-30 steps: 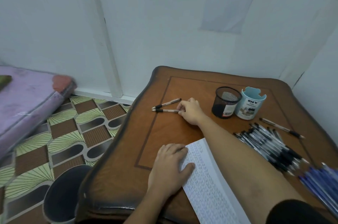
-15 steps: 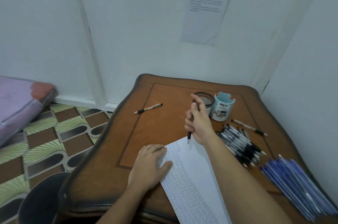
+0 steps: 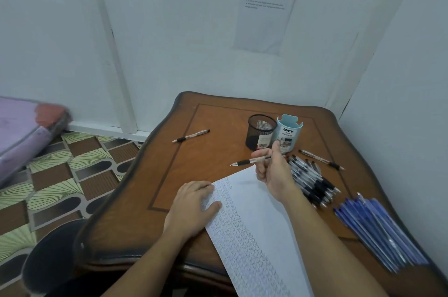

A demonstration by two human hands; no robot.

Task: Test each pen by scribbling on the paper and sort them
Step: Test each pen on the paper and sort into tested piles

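— Since half a second ago, what has shifted?
— Right hand (image 3: 274,170) has turned the beige pen with black grip (image 3: 254,161) from upright to nearly level above the brown wooden table (image 3: 135,211), fingers pinched round its barrel, tip pointing left, off the sheet.
— And the big white paper covered in scribble rows (image 3: 254,236)?
— Left hand (image 3: 194,207) lies flat on its left edge, fingers together, gripping nothing.
— Other pens?
— Blue heap (image 3: 378,228) far right, black-and-clear heap (image 3: 315,180) just beside the holding hand, black mesh cup (image 3: 260,131) touching the pale blue organiser cup (image 3: 289,133), one beige pen (image 3: 191,136) alone at left, another (image 3: 321,159) right of the cups
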